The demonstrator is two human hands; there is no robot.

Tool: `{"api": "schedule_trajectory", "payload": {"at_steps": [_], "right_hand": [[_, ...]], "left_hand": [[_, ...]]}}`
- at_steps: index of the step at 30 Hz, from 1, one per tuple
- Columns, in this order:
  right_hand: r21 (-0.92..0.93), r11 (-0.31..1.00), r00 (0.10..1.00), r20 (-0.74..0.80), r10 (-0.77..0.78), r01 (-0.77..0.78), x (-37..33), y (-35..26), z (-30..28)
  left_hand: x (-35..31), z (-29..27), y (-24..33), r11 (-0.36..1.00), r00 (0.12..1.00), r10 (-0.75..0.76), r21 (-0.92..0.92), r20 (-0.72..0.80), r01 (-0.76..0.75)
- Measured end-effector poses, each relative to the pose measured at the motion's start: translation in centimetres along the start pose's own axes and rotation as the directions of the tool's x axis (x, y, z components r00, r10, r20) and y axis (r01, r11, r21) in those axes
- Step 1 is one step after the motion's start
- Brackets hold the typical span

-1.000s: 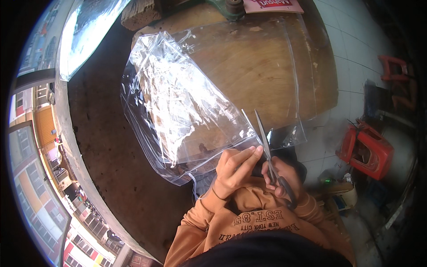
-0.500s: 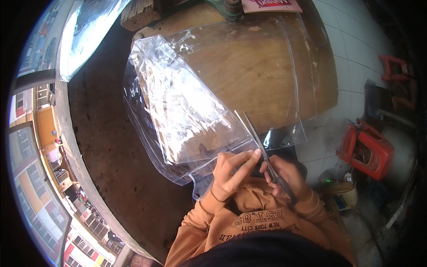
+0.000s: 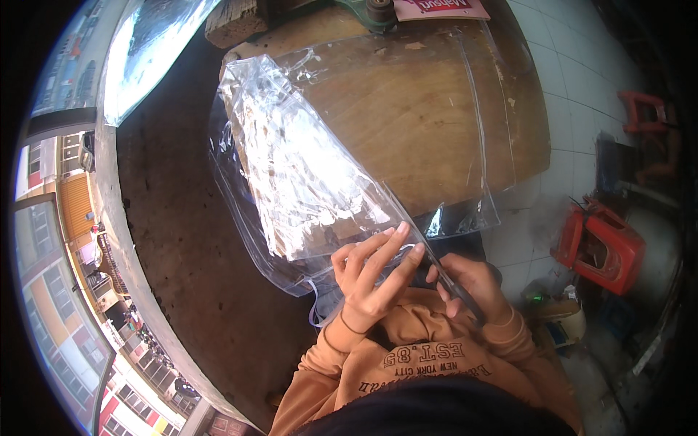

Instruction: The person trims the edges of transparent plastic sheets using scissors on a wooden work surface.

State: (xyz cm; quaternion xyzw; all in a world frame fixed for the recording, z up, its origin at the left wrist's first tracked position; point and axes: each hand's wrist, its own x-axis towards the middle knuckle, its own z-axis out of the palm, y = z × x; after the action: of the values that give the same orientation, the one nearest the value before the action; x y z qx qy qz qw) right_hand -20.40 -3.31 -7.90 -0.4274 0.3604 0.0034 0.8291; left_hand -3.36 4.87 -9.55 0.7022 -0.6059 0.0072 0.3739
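- The scissors are gripped in the right hand, with the fingers curled around the dark handles.
- The blades are pointed up and to the left, along the edge of the clear plastic sheet. They are seen almost as one thin line, so how far apart they are cannot be told.
- The left hand is held just left of the scissors, with its fingers spread. Its fingertips are placed at the near edge of the plastic, close to the blades. Whether the plastic is pinched there cannot be told.
- The plastic sheet is laid over the wooden counter, and its left and near parts are hung past the counter's edge. The left part is crumpled and lit up by bright, white shine.
- At the far side, a rough wood block, a green metal tool and a flat pink thing are seen.
- To the right, a red plastic stool is seen on the pale tile floor.
- The arms are covered by orange-brown sleeves.
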Motion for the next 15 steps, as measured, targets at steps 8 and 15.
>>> {"api": "schedule_trajectory", "payload": {"at_steps": [8, 15], "right_hand": [[0.329, 0.944, 0.983, 0.182, -0.034, -0.028, 0.3, 2.2, 0.2], [0.216, 0.968, 0.967, 0.193, -0.169, 0.126, 0.5, 2.0, 1.4]], "left_hand": [[-0.2, 0.1, 0.1, 1.000, 0.999, -0.004, -0.011, -0.048, 0.004], [-0.3, 0.2, -0.2, 0.999, 0.997, 0.016, 0.042, -0.080, -0.013]]}}
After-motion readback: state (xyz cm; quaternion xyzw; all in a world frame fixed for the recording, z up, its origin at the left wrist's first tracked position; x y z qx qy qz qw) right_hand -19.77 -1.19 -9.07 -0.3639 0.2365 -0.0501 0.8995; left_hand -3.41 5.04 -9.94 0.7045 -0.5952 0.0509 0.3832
